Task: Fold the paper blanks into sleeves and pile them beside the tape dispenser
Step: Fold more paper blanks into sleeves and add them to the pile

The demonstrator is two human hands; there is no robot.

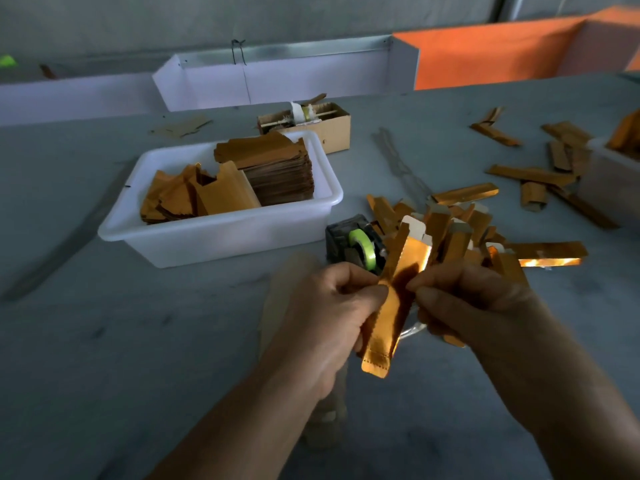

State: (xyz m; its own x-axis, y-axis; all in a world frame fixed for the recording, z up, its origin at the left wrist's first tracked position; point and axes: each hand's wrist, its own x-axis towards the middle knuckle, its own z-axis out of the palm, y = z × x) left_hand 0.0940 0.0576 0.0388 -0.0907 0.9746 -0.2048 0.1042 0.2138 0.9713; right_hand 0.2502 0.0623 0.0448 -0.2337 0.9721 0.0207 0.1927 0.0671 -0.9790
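Both hands share the grip on one gold blank [394, 299], held in the air above the surface [138, 341]. Left hand [332, 306] pinches its left edge between thumb and curled fingers; right hand [457, 299] pinches the right edge the same way, about midway along the strip. The blank's long axis runs steeply, near end pointing down toward the person, far end tilted up and to the right, where a pale flap shows. Its long sides are partly folded inward, so the strip reads as a shallow trough. Most of its length sticks out past the grip at both ends.

Just behind the blank stands the tape dispenser [356, 245], dark, with a green roll. Touching its right side lies a loose pile of sleeves [450, 226], gold, pointing many ways.

Left of the dispenser sits a white tub [221, 237]. It holds a neat stack of flat blanks [277, 168] at the right and a looser heap of gold pieces [173, 199] at the left. Behind the tub is a cardboard box [322, 126] holding odd bits that are too small to tell.

Far right, more strips [533, 174] lie scattered near another white tub [609, 181] at the frame's edge, with gold pieces in it.
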